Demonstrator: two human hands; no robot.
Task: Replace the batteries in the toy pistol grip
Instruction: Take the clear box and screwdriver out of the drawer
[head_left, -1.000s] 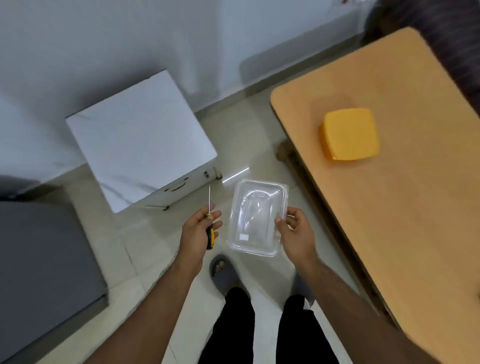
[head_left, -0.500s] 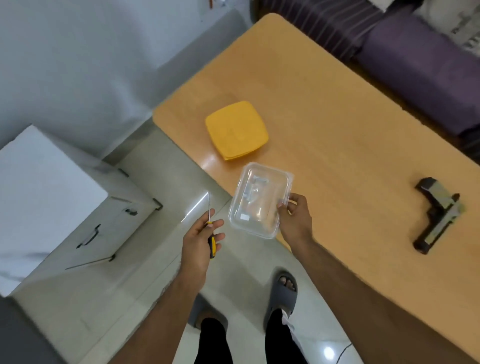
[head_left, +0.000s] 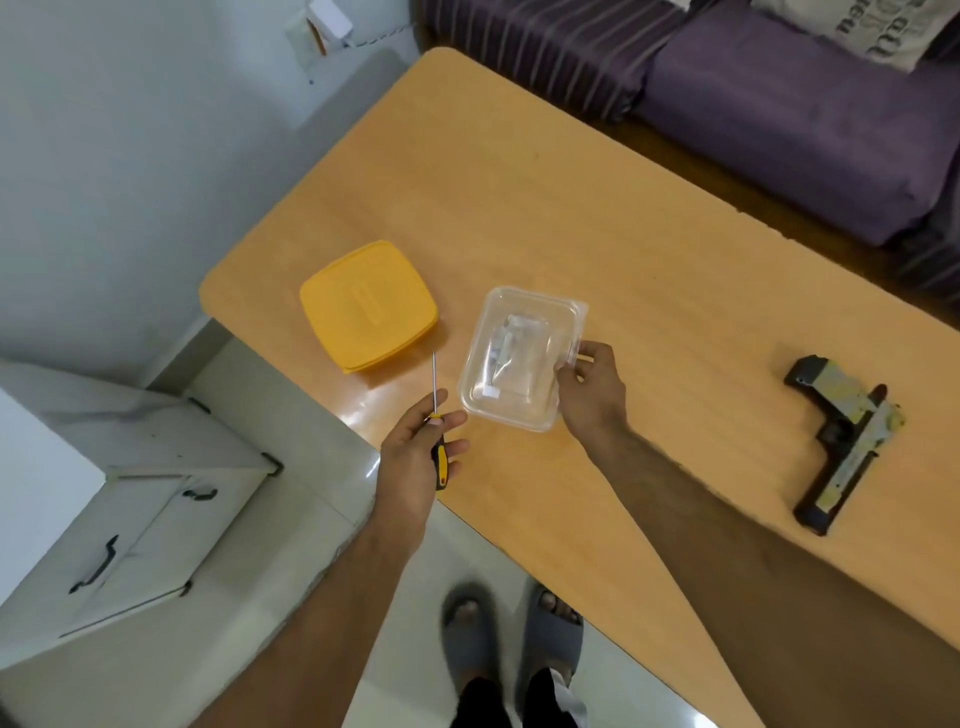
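Because the right hand (head_left: 592, 387) pinches only one edge of the clear plastic tub (head_left: 519, 358) above the table (head_left: 597, 218), the slick, thin-walled box could tilt and spill whatever small pale items it holds. The left hand (head_left: 415, 457) is wrapped around a screwdriver (head_left: 438, 441), thin steel shaft up, whose tip could scratch the glossy wood. Well apart to the right, the blocky dark toy pistol (head_left: 841, 441) lies flat, and a smooth yellow lid (head_left: 366, 304) rests near the corner.

Yellow lid (head_left: 368, 305) on wooden table (head_left: 597, 218), purple sofa (head_left: 779, 104), white cabinet (head_left: 130, 509)
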